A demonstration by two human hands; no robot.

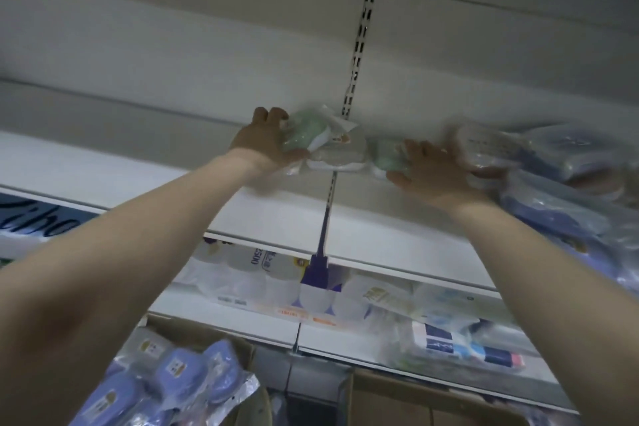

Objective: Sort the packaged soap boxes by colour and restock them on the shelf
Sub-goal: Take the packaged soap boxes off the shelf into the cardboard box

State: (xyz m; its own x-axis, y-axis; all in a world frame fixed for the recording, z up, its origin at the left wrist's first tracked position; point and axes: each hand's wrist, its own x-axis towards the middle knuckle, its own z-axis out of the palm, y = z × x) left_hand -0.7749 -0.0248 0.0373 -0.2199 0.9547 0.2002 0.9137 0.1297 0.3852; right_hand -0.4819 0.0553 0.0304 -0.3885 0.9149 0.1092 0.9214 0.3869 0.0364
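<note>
Gripped green pack [300, 132] on shelf [103, 176] with left hand [257, 143], fingers curled round it; laid right hand [436, 172], fingers spread flat, on second green pack [384, 153]

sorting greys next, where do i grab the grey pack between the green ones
Probably its near rounded edge, from the front and below: the grey pack lies on the shelf, and both sides are boxed in, the left green pack gripped by the left hand, the right green pack under the right hand.

white wrapped pack [256, 258] — "2500", printed sideways; blue-and-white sign [41, 228] at far left — script "iho", rest cut off.
</note>
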